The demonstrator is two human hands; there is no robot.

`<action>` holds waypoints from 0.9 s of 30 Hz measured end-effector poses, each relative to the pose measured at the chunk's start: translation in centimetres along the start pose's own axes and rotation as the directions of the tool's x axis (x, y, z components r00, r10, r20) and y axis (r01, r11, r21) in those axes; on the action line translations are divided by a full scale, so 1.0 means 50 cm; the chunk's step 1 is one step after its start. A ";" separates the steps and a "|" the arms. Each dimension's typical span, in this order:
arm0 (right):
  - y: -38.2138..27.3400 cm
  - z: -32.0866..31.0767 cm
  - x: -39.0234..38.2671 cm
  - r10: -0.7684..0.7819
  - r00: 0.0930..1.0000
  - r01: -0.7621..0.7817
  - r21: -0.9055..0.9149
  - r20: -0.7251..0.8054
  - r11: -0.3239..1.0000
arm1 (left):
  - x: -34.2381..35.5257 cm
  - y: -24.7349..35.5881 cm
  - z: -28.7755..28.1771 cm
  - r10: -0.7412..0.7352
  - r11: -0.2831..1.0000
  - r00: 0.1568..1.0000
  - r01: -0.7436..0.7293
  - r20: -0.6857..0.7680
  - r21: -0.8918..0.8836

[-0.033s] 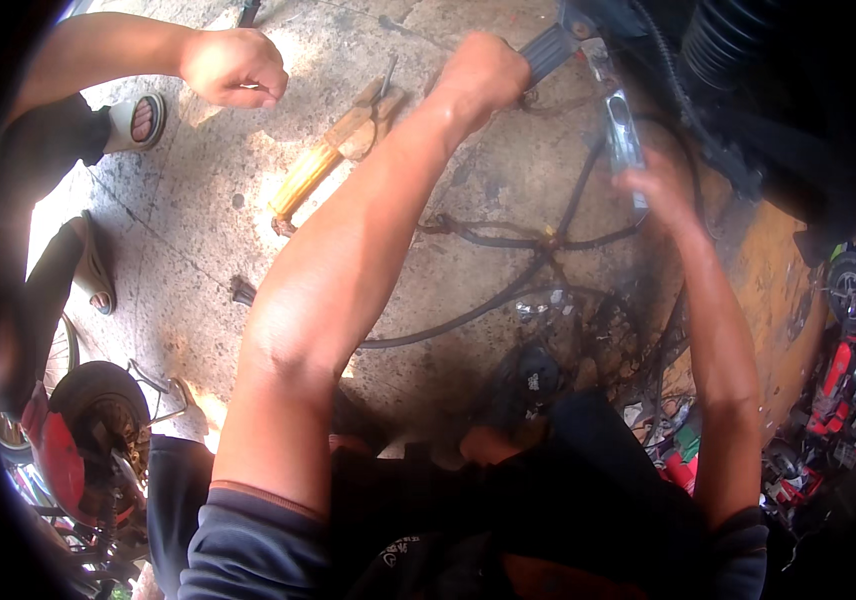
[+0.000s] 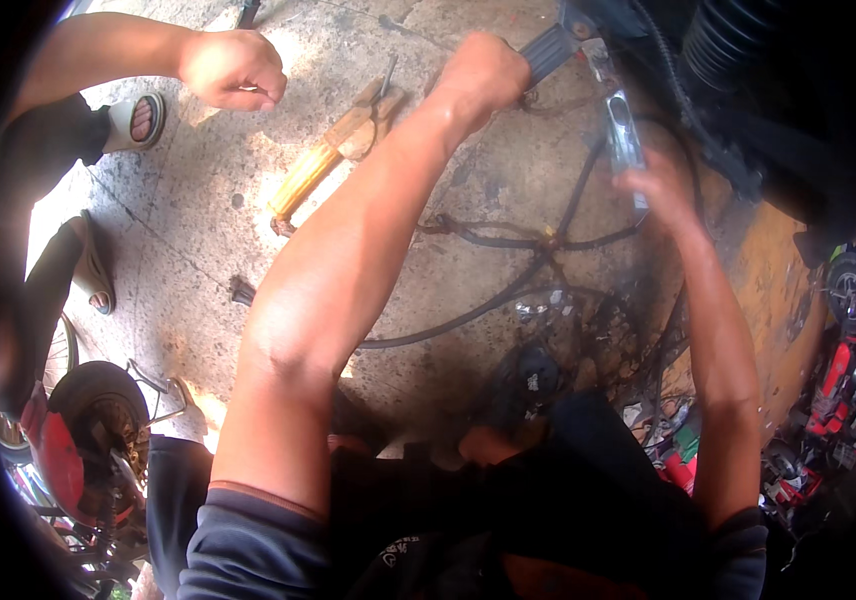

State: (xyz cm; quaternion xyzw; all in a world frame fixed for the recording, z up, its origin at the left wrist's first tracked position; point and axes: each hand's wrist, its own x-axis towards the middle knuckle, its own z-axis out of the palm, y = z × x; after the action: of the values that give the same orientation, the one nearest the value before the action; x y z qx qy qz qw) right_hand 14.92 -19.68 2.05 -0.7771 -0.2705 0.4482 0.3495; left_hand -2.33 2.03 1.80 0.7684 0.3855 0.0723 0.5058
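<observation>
Left hand (image 2: 488,70), just past 12 o'clock: closed round dark ribbed bar (image 2: 550,52) at 1. Right hand (image 2: 660,190), 2 o'clock, blurred: fingers curled on silver tool (image 2: 624,130), its upper end toward 1.

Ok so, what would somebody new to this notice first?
Probably the left hand gripping a dark ribbed piece at the top centre, and the silver metal piece in the right hand, to its right. Next, the long yellow object on the floor, left of the left forearm.
</observation>
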 end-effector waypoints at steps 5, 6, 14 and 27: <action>-0.009 0.002 -0.005 -0.007 1.000 0.007 0.064 0.010 0.998 | -0.013 0.019 0.000 -0.125 0.988 0.991 0.119 -0.056 -0.095; -0.015 0.002 -0.007 -0.003 1.000 0.001 0.048 0.031 0.999 | -0.018 0.020 -0.002 -0.125 0.988 0.991 0.119 -0.055 -0.095; -0.021 0.008 -0.008 0.015 1.000 -0.014 -0.062 0.011 0.998 | -0.020 0.013 -0.010 -0.144 0.973 0.989 0.146 0.027 -0.180; 0.004 0.006 0.008 -0.025 0.998 0.026 -0.008 0.054 1.000 | -0.021 0.013 0.000 -0.153 0.921 0.988 0.153 0.030 -0.357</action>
State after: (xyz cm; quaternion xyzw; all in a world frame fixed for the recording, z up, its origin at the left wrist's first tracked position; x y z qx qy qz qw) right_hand 14.85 -19.44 1.58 -0.7628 -0.2918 0.4631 0.3443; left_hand -2.73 1.22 2.62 0.6308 0.4243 0.1012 0.6417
